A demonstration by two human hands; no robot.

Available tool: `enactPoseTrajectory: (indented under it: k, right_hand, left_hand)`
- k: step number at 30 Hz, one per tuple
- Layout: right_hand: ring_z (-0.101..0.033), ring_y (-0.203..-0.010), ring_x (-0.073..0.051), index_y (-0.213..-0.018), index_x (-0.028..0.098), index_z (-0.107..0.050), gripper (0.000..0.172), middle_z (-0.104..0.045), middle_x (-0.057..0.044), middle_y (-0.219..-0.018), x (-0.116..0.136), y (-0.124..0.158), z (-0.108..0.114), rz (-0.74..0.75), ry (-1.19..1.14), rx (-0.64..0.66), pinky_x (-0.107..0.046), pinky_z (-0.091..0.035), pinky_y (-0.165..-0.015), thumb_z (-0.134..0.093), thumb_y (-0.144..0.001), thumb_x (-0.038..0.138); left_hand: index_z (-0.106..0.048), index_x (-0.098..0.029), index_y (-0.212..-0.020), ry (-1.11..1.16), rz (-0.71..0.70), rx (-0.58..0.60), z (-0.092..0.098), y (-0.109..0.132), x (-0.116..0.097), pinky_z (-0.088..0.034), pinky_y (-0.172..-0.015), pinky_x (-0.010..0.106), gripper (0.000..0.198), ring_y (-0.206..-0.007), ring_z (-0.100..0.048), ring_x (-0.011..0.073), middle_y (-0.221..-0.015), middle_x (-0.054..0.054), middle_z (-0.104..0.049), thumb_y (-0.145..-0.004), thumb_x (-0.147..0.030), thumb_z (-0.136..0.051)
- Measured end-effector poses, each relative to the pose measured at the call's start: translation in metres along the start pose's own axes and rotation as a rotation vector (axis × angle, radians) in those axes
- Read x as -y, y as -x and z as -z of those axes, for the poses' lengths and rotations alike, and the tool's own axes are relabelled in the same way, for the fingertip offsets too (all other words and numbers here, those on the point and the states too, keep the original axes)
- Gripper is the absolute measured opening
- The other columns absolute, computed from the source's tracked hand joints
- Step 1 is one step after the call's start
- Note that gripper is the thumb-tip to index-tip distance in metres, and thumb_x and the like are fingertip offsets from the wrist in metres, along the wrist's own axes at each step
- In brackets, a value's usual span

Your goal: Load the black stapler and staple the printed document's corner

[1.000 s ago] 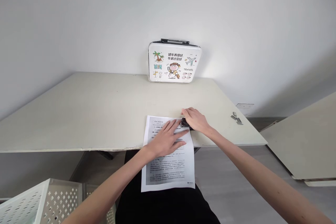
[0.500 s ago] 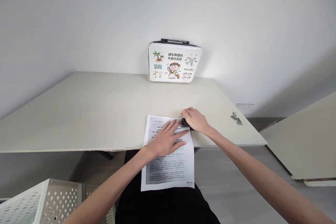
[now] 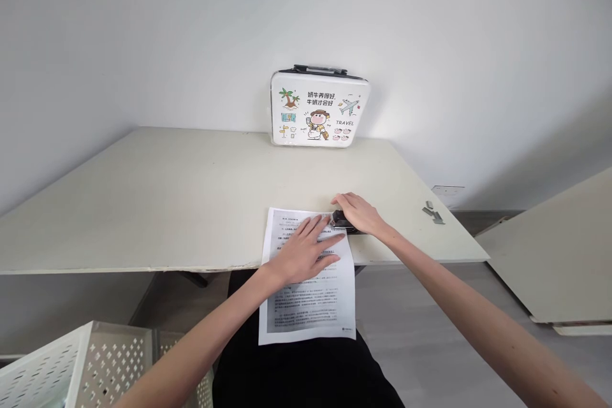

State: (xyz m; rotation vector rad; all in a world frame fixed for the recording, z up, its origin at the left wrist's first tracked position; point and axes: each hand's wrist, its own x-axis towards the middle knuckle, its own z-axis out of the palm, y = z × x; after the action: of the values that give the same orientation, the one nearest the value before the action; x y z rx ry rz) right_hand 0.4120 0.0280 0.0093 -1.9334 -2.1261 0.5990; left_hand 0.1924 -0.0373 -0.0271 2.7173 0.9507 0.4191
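A printed sheet of paper lies over the front edge of the pale table, its lower half hanging off toward my lap. My left hand rests flat on the sheet with its fingers spread, pinning it down. My right hand sits at the sheet's top right corner, fingers curled over a small black stapler that bites that corner.
A white carry case with cartoon travel pictures leans against the wall at the table's back. Small grey metal pieces lie near the table's right edge. A white perforated basket stands at lower left. Another tabletop lies to the right.
My right hand has lifted slightly, so more of the black stapler shows under it. The left hand stays flat on the paper. The view has tilted a little.
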Motion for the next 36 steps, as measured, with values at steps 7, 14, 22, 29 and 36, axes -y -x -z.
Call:
enactPoseTrajectory:
  k: [7, 14, 22, 29, 36]
  right_hand:
    - [-0.056, -0.131, -0.029, -0.124, 0.031, -0.066, 0.051, -0.063, -0.007, -0.141, 0.003, 0.002, -0.002, 0.021, 0.048, 0.015, -0.043, -0.048, -0.100, -0.018, -0.108, 0.041]
    - [-0.054, -0.131, -0.028, -0.128, 0.028, -0.064, 0.048, -0.061, -0.009, -0.141, 0.008, 0.004, -0.001, 0.038, 0.107, 0.028, -0.041, -0.047, -0.098, -0.021, -0.108, 0.035]
    - [-0.055, -0.131, -0.028, -0.127, 0.030, -0.064, 0.051, -0.061, -0.007, -0.142, 0.009, 0.005, 0.000, 0.016, 0.119, 0.032, -0.041, -0.048, -0.097, -0.017, -0.108, 0.038]
    - [-0.055, -0.129, -0.028, -0.128, 0.030, -0.064, 0.052, -0.061, -0.008, -0.142, 0.010, 0.005, 0.000, 0.014, 0.121, 0.036, -0.041, -0.048, -0.096, -0.017, -0.109, 0.038]
    - [-0.054, -0.129, -0.028, -0.130, 0.029, -0.063, 0.048, -0.060, -0.009, -0.141, 0.010, 0.004, -0.003, 0.040, 0.176, 0.037, -0.042, -0.048, -0.097, -0.020, -0.109, 0.035]
  left_hand:
    - [-0.045, -0.032, -0.159, 0.004, 0.000, 0.006, 0.000, -0.001, -0.001, -0.013, -0.132, 0.054, 0.058, -0.163, -0.007, 0.0308, -0.176, 0.003, -0.010, -0.110, -0.059, -0.032]
    - [-0.045, -0.035, -0.159, 0.001, -0.013, -0.021, -0.004, -0.001, 0.002, -0.015, -0.132, 0.055, 0.056, -0.162, -0.010, 0.0312, -0.176, 0.001, -0.010, -0.110, -0.059, -0.035]
    - [-0.045, -0.034, -0.159, 0.006, -0.003, -0.012, -0.003, -0.001, 0.001, -0.015, -0.132, 0.054, 0.057, -0.162, -0.009, 0.0310, -0.176, 0.002, -0.010, -0.110, -0.059, -0.034]
    - [-0.043, -0.034, -0.160, 0.000, -0.002, -0.017, -0.005, -0.001, 0.002, -0.014, -0.132, 0.056, 0.057, -0.162, -0.007, 0.0312, -0.177, 0.002, -0.009, -0.110, -0.059, -0.033]
    - [-0.043, -0.034, -0.160, 0.003, -0.007, -0.022, -0.007, -0.001, 0.004, -0.015, -0.132, 0.055, 0.057, -0.163, -0.009, 0.0313, -0.177, 0.001, -0.009, -0.110, -0.059, -0.033]
